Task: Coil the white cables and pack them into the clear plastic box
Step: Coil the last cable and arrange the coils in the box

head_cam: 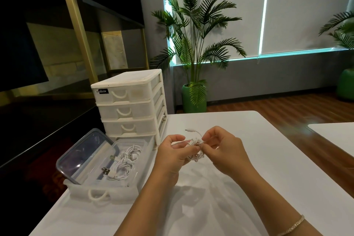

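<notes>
A white cable point(195, 148), bundled into a loose coil, is held above the white counter point(239, 168) between both hands. The left hand point(171, 156) is curled around the left side of the bundle, with thumb and fingers closed on the loops. The right hand point(223, 149) is bent at the fingers, and a strand at the right side of the bundle is pinched between thumb and fingertips. One free end of the cable, tipped with a small plug point(188, 130), is seen sticking up and to the left above the coil, just behind the fingers. A thin bracelet point(293, 225) is worn on the right wrist.

To the left of the hands, a clear plastic box point(99, 190) with a front handle is set near the counter's left edge. Several coiled white cables point(124, 163) are laid inside it, with USB plugs showing among the loops. A clear lid point(84, 154) is propped slanting against the box's left side. Just behind the box, a white drawer unit point(130, 105) with three closed drawers is placed on the counter; its lowest slot is without a drawer. Beyond the counter, a palm plant point(195, 34) in a green pot point(193, 99) is stood on the wooden floor by the window blinds
</notes>
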Tool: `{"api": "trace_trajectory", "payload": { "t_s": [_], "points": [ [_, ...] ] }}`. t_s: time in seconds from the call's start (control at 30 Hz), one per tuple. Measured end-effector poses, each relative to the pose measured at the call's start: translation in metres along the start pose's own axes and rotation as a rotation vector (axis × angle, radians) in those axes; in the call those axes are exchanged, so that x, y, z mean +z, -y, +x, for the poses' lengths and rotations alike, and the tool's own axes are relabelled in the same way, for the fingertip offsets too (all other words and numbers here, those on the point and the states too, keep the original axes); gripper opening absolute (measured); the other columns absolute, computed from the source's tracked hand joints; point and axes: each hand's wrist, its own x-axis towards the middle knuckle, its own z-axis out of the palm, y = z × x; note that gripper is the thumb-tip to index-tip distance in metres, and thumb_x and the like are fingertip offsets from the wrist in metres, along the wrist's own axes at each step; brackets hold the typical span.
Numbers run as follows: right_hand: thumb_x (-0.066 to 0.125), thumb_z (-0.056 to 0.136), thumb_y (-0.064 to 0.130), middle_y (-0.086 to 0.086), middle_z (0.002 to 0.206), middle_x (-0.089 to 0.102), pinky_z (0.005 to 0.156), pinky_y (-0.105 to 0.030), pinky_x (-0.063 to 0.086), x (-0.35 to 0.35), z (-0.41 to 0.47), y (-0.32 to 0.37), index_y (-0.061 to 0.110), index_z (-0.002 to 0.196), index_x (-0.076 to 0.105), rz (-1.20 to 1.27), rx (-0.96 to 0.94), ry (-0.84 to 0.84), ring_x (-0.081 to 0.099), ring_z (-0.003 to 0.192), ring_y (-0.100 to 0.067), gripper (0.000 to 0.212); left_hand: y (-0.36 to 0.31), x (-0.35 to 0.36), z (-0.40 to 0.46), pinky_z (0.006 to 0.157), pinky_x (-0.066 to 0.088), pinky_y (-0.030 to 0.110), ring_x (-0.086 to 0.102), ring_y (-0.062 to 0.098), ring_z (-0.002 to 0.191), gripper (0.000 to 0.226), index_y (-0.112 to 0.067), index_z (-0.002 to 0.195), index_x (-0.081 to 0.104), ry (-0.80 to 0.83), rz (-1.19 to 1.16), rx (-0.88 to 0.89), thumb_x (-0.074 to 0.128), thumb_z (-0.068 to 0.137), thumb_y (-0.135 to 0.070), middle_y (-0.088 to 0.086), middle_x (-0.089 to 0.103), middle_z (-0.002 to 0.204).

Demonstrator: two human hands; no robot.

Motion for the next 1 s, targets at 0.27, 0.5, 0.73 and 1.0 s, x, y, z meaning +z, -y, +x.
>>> {"api": "trace_trajectory", "payload": {
  "t_s": [0.27,0.5,0.73,1.0],
  "points": [
    [0.061,0.087,0.009,0.004,0.081,0.066,0.065,-0.011,0.047,-0.0020,0.0024,-0.0065,0.025,0.074,0.059,0.005,-0.039,-0.060,0.063,0.078,-0.012,0.021,0.0004,0.0003,0.0020,0.067,0.059,0.026,0.066,0.026,0.081,0.056,0.005,0.122,0.045,0.070,-0.265,-0.209,0.069,0.072,0.009,0.023,0.060,0.115],
    [0.064,0.085,0.016,0.011,0.086,0.067,0.070,-0.022,0.052,-0.0009,-0.0005,-0.0044,0.029,0.082,0.071,-0.039,-0.092,-0.041,0.055,0.066,-0.003,0.015,0.0011,-0.0026,0.0033,0.066,0.060,0.034,0.064,0.022,0.073,0.079,0.012,0.129,0.042,0.088,-0.376,-0.275,0.073,0.059,-0.003,0.013,0.058,0.087],
    [0.070,0.079,0.035,0.007,0.101,0.068,0.073,-0.023,0.052,-0.0015,-0.0020,0.0004,0.027,0.094,0.074,-0.182,-0.111,-0.091,0.057,0.080,-0.007,0.018,0.0000,-0.0024,0.0000,0.065,0.060,0.031,0.064,0.024,0.081,0.070,0.013,0.115,0.051,0.095,-0.364,-0.259,0.075,0.053,-0.007,0.017,0.059,0.101],
    [0.070,0.078,0.035,0.010,0.082,0.050,0.055,-0.009,0.035,0.0040,-0.0026,-0.0027,0.012,0.086,0.073,-0.260,-0.277,-0.150,0.047,0.066,-0.008,0.025,-0.0019,-0.0038,-0.0017,0.071,0.059,0.028,0.071,0.021,0.075,0.042,-0.004,0.111,0.059,0.188,-0.290,-0.225,0.070,0.071,-0.001,0.015,0.070,0.098]
  ]
}}
